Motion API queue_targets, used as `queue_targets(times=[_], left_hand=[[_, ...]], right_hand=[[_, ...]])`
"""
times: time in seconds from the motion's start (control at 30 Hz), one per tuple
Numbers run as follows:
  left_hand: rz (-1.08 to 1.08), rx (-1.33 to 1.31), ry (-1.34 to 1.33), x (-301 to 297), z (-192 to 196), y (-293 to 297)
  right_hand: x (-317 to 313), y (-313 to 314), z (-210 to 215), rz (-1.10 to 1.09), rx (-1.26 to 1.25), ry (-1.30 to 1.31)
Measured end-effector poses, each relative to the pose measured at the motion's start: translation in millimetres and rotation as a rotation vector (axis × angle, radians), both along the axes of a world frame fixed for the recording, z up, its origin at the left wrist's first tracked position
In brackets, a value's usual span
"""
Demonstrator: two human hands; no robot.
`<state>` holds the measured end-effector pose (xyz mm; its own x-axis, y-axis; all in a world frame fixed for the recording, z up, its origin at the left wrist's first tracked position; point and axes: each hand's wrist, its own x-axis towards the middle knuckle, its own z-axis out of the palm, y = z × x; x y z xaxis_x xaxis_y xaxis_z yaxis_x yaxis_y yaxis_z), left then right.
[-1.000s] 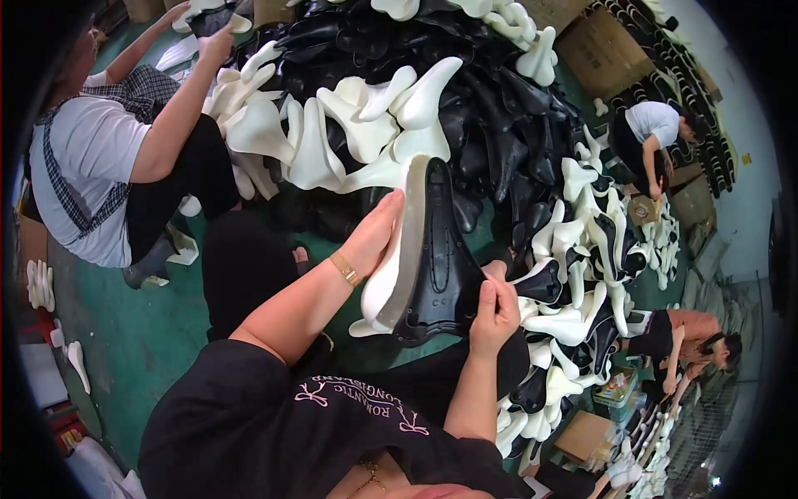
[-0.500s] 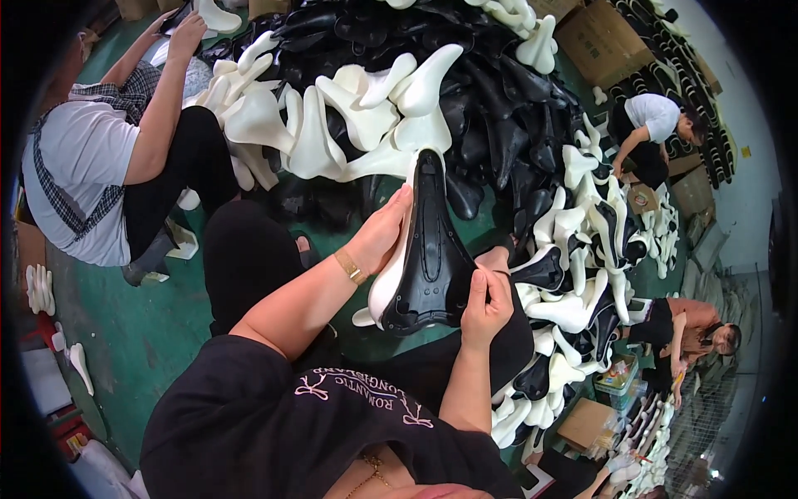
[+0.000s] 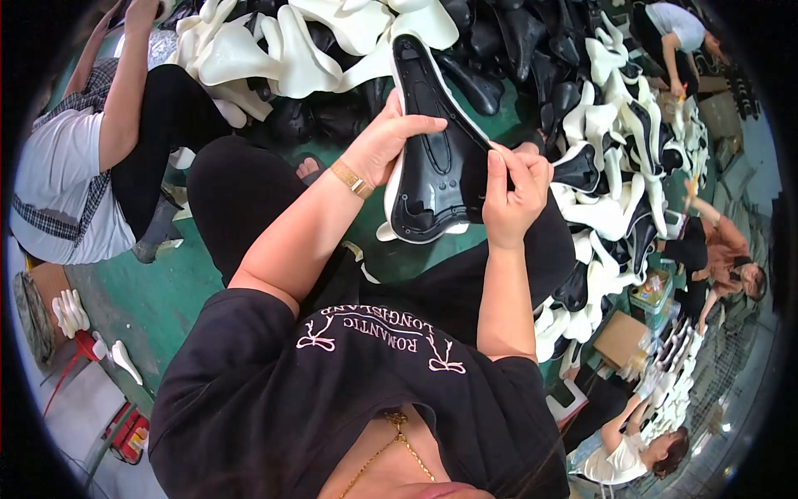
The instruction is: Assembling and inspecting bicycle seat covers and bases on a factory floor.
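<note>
A bicycle saddle (image 3: 426, 195) is held up in front of me, its black plastic base facing me and its white foam pad showing along the edges. Its narrow nose points away and its wide end is toward me. My left hand (image 3: 386, 141) grips the left side near the middle, the thumb lying across the black base. At the right edge, my right hand (image 3: 517, 187) is closed in a pinch on the rim of the saddle. Whether those fingers hold the foam or the base cannot be made out.
White foam saddle pads (image 3: 303, 54) and black saddle bases (image 3: 507, 37) are heaped beyond my knees. A second heap (image 3: 611, 191) runs down the right. One person (image 3: 75, 200) sits close on my left; several others work at the right. A cardboard box (image 3: 622, 339) stands there.
The saddle and both hands sit higher in the picture. My left thumb has come over onto the black base. More white foam shows along the saddle's right edge, beside my right fingers.
</note>
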<state>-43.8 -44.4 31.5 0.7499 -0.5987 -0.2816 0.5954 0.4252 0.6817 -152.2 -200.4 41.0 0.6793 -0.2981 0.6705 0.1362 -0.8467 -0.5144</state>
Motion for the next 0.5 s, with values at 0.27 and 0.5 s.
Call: queue_targets(times=[0.27,0.5], left_hand=[[0.012,-0.002,0.062,4,-8,3],[0.076,-0.026,0.059,10,-10,-4]], right_hand=[[4,-5,-11,-0.053,0.089,0.040],[-22,-8,-24,0.399,1.455,0.372]])
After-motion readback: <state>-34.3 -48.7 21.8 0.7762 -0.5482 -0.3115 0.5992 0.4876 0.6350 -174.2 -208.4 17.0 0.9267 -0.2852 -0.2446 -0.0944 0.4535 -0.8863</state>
